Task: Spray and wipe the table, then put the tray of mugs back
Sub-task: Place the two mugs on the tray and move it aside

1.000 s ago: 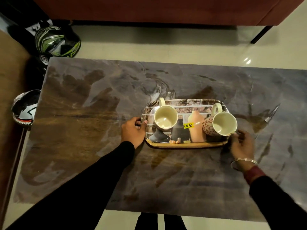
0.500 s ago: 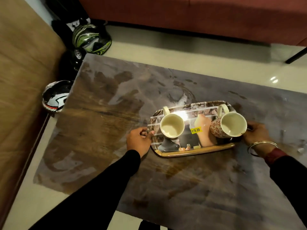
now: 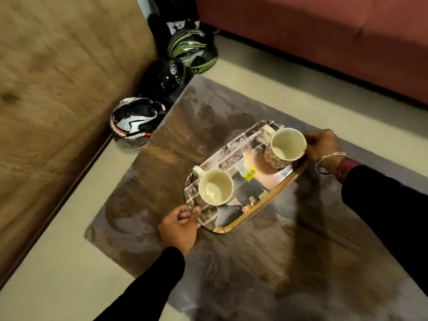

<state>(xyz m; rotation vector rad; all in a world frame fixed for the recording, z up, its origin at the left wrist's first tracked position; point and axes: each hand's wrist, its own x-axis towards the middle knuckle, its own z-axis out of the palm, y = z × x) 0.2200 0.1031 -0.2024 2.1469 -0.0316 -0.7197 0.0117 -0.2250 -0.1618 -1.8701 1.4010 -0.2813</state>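
head view: both hands, left hand (image 3: 179, 229) and right hand (image 3: 323, 144), grip the tray (image 3: 234, 158) ends, fingers clenched.

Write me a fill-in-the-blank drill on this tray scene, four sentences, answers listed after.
1. The tray carries ____ mugs.
2. The left hand grips the tray end nearest the ____ mug.
3. The right hand wears a ____ at the wrist.
4. Beside the table, on the floor, lie three ____.

Missing words: two; plain cream; bangle; helmets
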